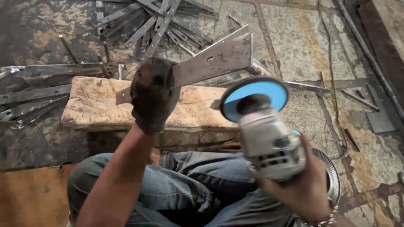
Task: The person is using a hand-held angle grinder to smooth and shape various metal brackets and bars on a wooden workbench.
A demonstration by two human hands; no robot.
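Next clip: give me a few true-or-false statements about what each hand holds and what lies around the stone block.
1. The left hand wears a dark glove and holds a flat metal bar. True.
2. The right hand holds a hammer. False: it holds a grinder with a blue disc.
3. The disc is pressed against the bar. False: they are apart.
4. More metal strips lie on the floor beyond the stone block. True.
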